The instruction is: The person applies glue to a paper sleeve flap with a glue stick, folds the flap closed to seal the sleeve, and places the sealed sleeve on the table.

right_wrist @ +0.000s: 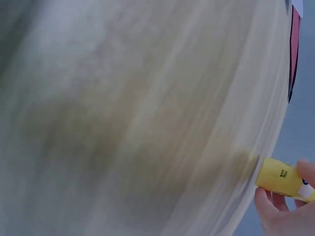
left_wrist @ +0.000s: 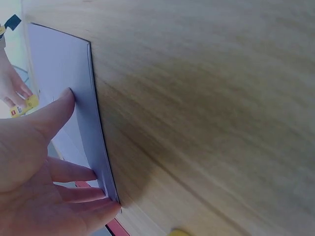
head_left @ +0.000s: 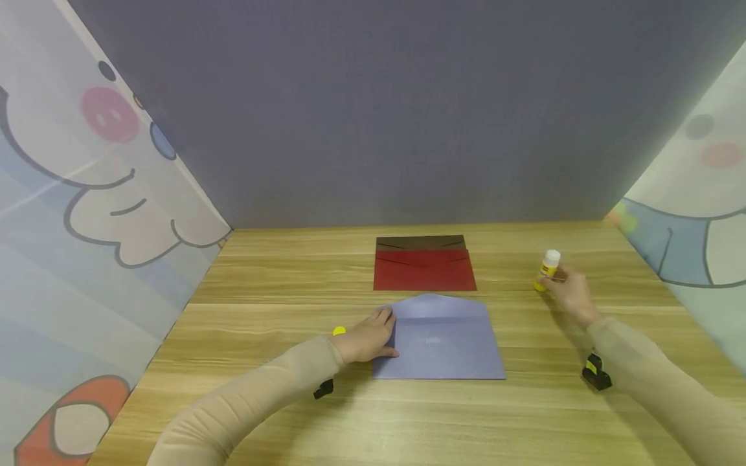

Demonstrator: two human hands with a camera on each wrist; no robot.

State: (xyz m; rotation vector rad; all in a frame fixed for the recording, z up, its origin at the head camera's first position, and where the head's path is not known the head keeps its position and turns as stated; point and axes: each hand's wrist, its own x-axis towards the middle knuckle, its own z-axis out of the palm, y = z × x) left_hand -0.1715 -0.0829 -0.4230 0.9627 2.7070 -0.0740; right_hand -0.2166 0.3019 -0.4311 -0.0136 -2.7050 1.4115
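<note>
A lavender envelope (head_left: 440, 349) with its flap opened out lies on the wooden table. My left hand (head_left: 371, 335) rests on its left edge, the fingers reaching toward the flap's corner. In the left wrist view the thumb (left_wrist: 64, 105) lies on the paper and the fingertips (left_wrist: 110, 209) touch near the edge. Over to the right, my right hand (head_left: 571, 294) grips a yellow glue stick (head_left: 548, 272) with a white cap, held nearly upright. The right wrist view shows the yellow barrel (right_wrist: 278, 177) between thumb and fingers, its end at or just above the table.
Behind the lavender envelope lies a red envelope (head_left: 424, 272), overlapping a dark envelope (head_left: 419, 243). A small yellow round thing (head_left: 339, 331) shows beside my left wrist. A grey panel (head_left: 419, 116) stands at the table's back, with cartoon-printed sheets (head_left: 116, 194) on both sides.
</note>
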